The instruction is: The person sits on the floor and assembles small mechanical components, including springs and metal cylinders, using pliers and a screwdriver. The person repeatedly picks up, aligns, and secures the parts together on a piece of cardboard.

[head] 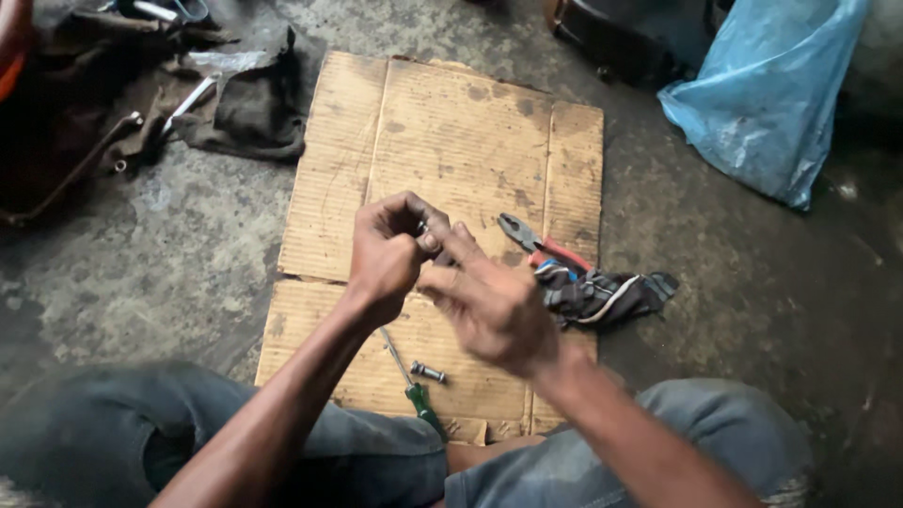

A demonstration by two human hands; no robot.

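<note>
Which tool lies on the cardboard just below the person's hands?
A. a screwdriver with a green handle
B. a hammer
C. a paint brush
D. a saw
A: the green-handled screwdriver lies on the cardboard beside a small bolt, below the left hand.

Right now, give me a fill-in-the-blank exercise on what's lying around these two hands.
1. The pliers have handles coloured ____.
2. The screwdriver with the green handle lies beside a small metal ____.
3. Both hands work above a flattened sheet of ____.
4. The plastic bag at the upper right is coloured ____.

Missing words: red; bolt; cardboard; blue
</note>
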